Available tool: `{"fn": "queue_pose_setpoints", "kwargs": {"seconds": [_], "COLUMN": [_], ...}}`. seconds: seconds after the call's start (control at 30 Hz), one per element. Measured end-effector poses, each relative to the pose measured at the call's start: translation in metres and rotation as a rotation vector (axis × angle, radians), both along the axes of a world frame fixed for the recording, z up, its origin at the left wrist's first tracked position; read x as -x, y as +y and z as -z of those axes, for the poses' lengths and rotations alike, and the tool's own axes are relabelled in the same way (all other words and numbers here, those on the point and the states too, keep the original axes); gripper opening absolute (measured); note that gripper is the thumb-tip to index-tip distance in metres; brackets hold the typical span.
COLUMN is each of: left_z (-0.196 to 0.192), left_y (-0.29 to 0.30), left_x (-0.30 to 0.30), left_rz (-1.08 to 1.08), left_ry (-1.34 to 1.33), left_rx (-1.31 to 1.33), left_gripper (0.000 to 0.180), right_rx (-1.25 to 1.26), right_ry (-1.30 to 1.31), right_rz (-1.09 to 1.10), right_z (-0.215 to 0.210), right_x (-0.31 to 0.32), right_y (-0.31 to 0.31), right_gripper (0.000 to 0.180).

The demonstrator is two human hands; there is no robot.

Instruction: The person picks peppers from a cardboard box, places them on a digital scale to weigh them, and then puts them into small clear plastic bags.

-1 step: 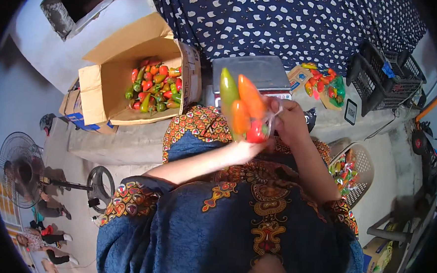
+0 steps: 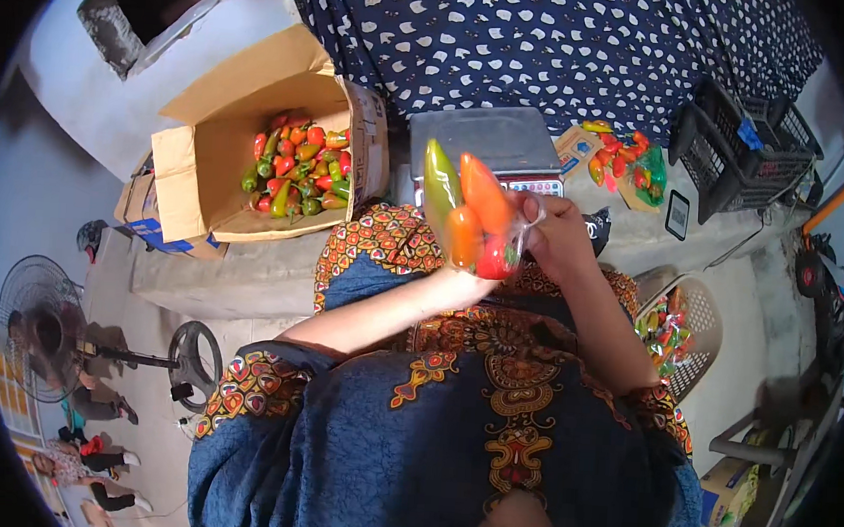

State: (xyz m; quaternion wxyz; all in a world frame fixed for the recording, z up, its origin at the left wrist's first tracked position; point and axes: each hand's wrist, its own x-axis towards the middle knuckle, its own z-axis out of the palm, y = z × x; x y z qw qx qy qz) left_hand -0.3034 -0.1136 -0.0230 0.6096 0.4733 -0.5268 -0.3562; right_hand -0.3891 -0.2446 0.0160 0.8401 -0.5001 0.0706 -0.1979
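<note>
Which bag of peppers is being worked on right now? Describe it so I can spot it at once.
Start at the grey weighing scale on the concrete ledge, right of the open cardboard box of loose peppers. Just in front of it, the left hand and right hand hold up a clear bag of peppers. Unlike the bags lying by the basket, it is raised in the air.

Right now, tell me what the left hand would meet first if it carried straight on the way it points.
The left hand points up the picture, its grip on a clear bag of peppers. Straight on, it would probably first meet the grey scale on the ledge, though depth is hard to judge in this view.
</note>
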Motion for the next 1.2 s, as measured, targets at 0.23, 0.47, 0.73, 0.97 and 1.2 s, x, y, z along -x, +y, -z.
{"fn": "queue_pose_setpoints", "kwargs": {"seconds": [0.23,0.47,0.73,0.97,1.2], "left_z": [-0.023,-0.048,-0.042,-0.024,-0.075], "left_y": [0.016,0.018,-0.006,0.003,0.008], "left_x": [-0.053,-0.040,0.020,-0.041,-0.044], "left_rz": [-0.220,0.104,0.276,0.364,-0.011], "left_ry": [-0.954,0.186,0.612,0.415,-0.532], "left_rx": [0.091,-0.297,-0.241,-0.264,-0.068], "left_gripper": [0.017,0.031,0.025,0.025,0.022], "right_rx": [0.426,0.770,-0.063,0.067,0.205], "right_ry": [0.000,0.375,-0.008,-0.303,-0.267], "right_rz": [-0.310,0.310,0.128,-0.309,-0.179], "right_z": [0.000,0.023,-0.024,-0.017,-0.024], "right_x": [0.012,0.008,-0.010,0.014,0.028], "right_y": [-0.023,-0.029,0.004,-0.003,-0.011], "right_gripper": [0.023,0.025,0.045,0.034,0.025]}}
